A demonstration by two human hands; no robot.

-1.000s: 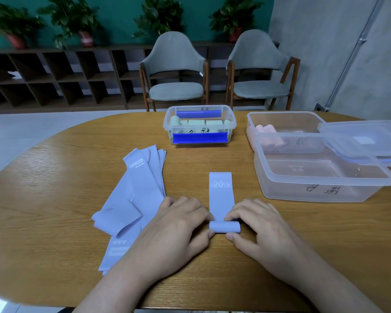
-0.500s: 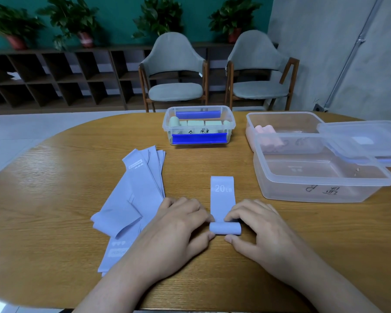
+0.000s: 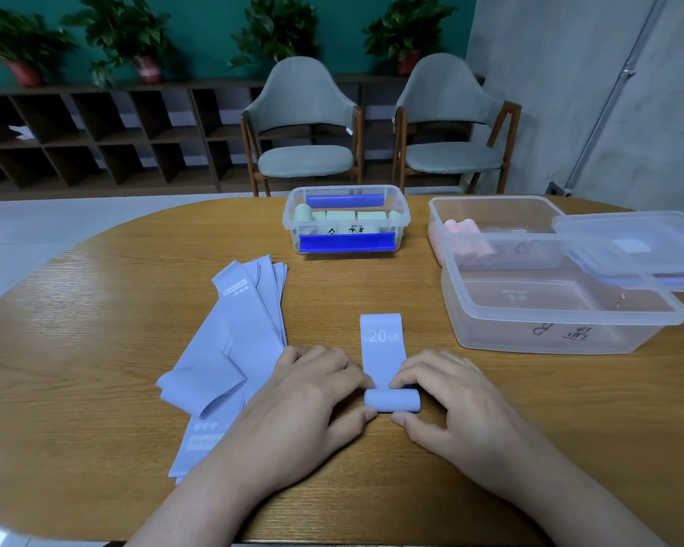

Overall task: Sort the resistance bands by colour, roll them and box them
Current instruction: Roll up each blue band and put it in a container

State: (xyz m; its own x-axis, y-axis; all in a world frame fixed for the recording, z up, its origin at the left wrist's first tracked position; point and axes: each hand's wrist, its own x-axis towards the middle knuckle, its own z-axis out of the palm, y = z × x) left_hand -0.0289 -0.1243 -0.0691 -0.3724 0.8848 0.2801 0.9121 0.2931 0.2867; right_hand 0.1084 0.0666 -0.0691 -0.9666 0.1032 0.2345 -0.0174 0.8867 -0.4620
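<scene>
While lidless, green-roll box point(image 3: 399, 221)

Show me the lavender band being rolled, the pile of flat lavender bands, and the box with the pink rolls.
lavender band point(image 3: 383, 337), head view, flat part by the print.
flat pile point(image 3: 249, 329), head view, top band's middle.
pink-roll box point(image 3: 490, 200), head view, far rim.

We read "20 LB" in white on the flat end of the lavender band point(image 3: 382, 341) at the table's centre. At eight o'clock from it, the lowest band of the lavender pile point(image 3: 230, 357) says "MEDIUM", upside down to us. Handwritten marks on the near clear box point(image 3: 549, 337) at three o'clock and on the blue-clipped box point(image 3: 346, 230) at twelve stay unreadable.
</scene>
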